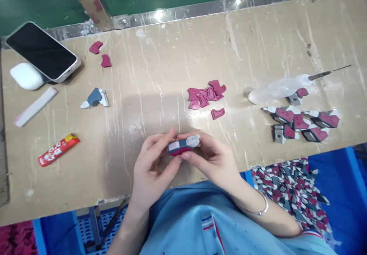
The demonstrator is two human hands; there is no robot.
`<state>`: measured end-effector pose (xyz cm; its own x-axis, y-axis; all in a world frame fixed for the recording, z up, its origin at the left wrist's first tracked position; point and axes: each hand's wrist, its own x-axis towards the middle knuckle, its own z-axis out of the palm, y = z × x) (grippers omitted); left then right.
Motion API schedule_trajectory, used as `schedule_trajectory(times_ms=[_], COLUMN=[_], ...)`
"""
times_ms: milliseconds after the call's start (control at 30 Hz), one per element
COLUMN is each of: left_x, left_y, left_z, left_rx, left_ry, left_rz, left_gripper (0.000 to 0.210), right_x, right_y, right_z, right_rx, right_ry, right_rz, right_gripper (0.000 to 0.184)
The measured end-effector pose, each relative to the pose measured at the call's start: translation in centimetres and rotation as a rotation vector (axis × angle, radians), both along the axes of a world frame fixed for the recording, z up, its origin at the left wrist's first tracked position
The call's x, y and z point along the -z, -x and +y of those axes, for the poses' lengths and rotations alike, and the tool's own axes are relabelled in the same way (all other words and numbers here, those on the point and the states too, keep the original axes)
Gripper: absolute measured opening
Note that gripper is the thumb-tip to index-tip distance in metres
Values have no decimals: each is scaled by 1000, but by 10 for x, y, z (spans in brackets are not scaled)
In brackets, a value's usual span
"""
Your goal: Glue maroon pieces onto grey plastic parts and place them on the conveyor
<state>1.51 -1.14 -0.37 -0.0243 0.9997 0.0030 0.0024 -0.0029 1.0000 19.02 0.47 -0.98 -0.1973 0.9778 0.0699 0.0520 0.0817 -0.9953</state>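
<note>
Both hands meet over the near edge of the workbench (160, 56). My left hand (150, 171) and my right hand (213, 157) together pinch one small layered piece (183, 146) of grey, white, navy and magenta material. Beyond them lies a loose pile of magenta cut shapes (207, 93), with one more magenta shape (218, 113) apart from it. At the right sits a group of assembled grey, white and magenta pieces (304, 123). A single grey and white piece (96, 98) rests at the left.
A clear glue bottle (282, 87) with a long metal needle tip lies at the right. A phone (43, 51), a white earbud case (26, 76), a white strip (36, 106) and a red lighter (59, 149) lie at the left. A blue bin (341, 194) below holds several cut pieces.
</note>
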Motion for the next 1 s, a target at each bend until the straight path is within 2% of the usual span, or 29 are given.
schedule_trajectory(times_ms=[67,133,233,367,500,633,733,1000], left_x=[-2,-6,-10,-8,-4,-4,-5,-7], left_y=[-1,-2,-3,-4,-6,-5,-3,-9], left_z=[0,0,-3,-7,-5,-3,-2,2], left_rx=[-21,-20,-49,-118,-123,-99,-69,-121], left_ry=[29,54,26,-63,-104,-49,-4,-114], left_rz=[-57,-51,91,201,250,204,128,160], left_gripper=[56,43,20,20,23,19,12,6], right_x=[0,0,3,4,3,-1,-2,2], right_y=[2,5,11,13,11,10,10,14], right_z=[-1,-5,-9,-8,-5,-3,-2,-4], right_rx=[32,75,137,127,124,187,158,181], right_ry=[15,4,-50,-32,0,5,26,26], right_rz=[58,114,158,187,179,165,178,199], right_gripper=[17,18,18,22,16,11,9,9])
